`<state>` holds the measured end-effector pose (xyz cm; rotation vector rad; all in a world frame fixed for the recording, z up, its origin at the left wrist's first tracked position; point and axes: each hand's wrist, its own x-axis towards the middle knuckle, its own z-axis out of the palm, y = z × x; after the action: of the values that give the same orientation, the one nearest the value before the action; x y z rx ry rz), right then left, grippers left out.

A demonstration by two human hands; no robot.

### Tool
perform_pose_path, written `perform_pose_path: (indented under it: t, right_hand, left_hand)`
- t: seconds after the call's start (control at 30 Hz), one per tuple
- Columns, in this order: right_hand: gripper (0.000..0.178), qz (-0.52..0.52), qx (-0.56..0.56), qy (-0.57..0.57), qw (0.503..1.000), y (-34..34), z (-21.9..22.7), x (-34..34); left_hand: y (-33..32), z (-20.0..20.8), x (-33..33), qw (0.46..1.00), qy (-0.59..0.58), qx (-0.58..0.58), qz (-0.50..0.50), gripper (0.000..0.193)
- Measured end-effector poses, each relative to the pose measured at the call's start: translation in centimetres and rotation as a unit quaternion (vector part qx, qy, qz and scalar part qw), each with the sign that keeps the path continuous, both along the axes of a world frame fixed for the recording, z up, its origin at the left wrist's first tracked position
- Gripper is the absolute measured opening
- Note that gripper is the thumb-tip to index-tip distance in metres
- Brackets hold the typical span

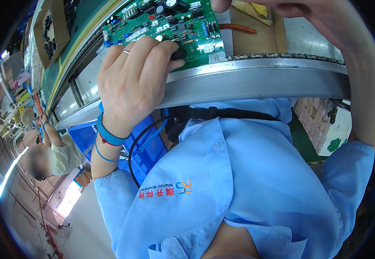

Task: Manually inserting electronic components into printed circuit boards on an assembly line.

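Observation:
A green circuit board [196, 62] crowded with capacitors, resistors and white connectors lies across the metal rail at the top. My left hand [133, 80], with a ring and a blue wrist strap, reaches over its near left part. Thumb and index finger are pinched on a small rounded black component [179, 54] at the board's surface; whether it is seated there is hidden. My right hand [313, 13] is partly cut off by the upper edge. One fingertip shows beside the board's right side, and the other fingers are mostly out of view, so its grip cannot be judged.
Right of the board, an orange rod [238, 28] and a yellow piece [252, 12] lie on cardboard. The metal rail [261, 82] with a chain runs in front of me. A cardboard box [51, 36] with dark parts, blue crates [84, 140] and another person [62, 151] are at left.

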<state>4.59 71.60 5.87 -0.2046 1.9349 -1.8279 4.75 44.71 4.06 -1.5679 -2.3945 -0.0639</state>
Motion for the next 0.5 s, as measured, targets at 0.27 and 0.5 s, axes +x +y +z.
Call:
perform_pose_path:
  t: [0.27,0.5]
  right_hand:
    - [0.028,0.014,0.119,-0.084,0.989,-0.7,3.2,0.3]
    - [0.026,0.015,0.054,-0.022,0.998,-0.2,0.1,0.1]
  left_hand:
    - [0.2,-0.1,-0.5,1.000,-0.023,0.011,-0.008,0.026]
    - [0.0,0.1,-0.8,0.999,0.010,-0.011,-0.042,0.027]
